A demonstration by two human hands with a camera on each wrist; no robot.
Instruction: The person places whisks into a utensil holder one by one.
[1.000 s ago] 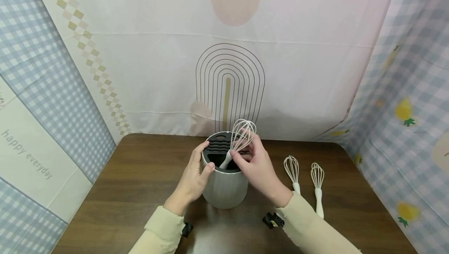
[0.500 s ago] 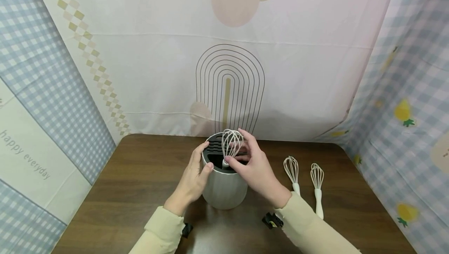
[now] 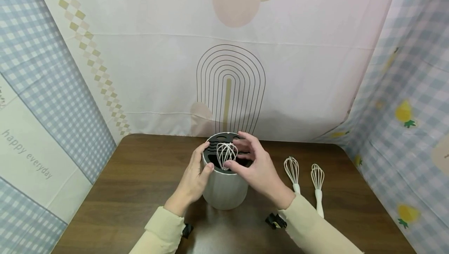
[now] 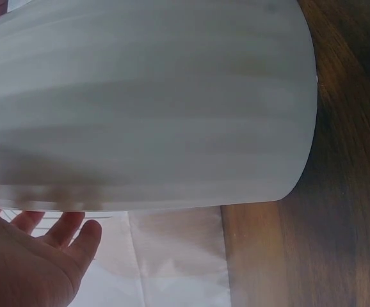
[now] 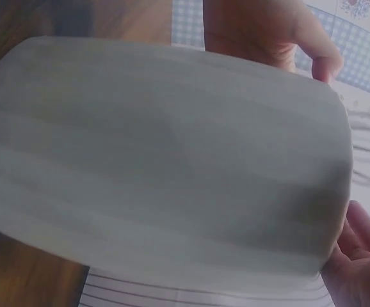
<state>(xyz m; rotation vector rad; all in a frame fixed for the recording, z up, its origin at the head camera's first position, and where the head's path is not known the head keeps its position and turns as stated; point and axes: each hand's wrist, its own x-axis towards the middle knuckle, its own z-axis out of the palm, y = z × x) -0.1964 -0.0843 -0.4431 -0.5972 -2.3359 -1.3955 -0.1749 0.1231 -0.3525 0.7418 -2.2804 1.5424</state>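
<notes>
1. Nearest, short of the pale ribbed holder, come a cream left sleeve and a matching right sleeve.
2. The left hand grips the holder's left side — thumb on the front rim, fingers around the left edge.
3. The right hand is at the holder's right, fingers spread and loosely bent; its thumb tip is at the lower wires of a white whisk. Whether the other fingertips touch them, I cannot tell.
4. The holder stands upright with a dark insert in its top. The white whisk sits handle down in the front opening, wires showing above.
5. Right of the holder, well apart, lie an inner whisk — handle partly behind the right sleeve — and an outer whisk.
6. Beneath the holder spreads a brown wooden table.
7. Farthest, behind the holder, hangs a pale patterned cloth.
</notes>
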